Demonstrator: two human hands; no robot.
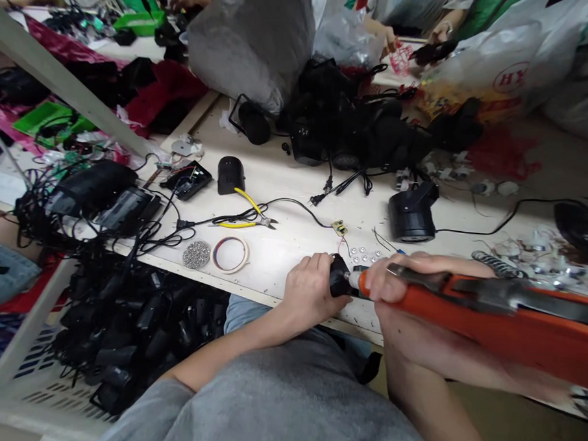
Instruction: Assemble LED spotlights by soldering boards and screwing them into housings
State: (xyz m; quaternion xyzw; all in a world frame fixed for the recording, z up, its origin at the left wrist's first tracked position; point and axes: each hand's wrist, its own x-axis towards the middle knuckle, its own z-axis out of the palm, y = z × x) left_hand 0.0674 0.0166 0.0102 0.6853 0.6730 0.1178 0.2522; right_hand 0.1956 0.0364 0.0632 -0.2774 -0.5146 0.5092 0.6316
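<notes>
My left hand is closed around a small black plastic housing near the table's front edge. In my right hand is an orange electric screwdriver, its tip pointing left against the housing. Just beyond the housing lie a small circuit board on a black cable and several small silvery discs. A blue-handled thin tool rests to the right of them. Details inside the housing are hidden by my fingers.
Yellow-handled cutters, a tape roll and a heap of screws lie to the left. A black lamp housing stands at right. Below left, a white crate holds black parts. Other people's hands work across the table.
</notes>
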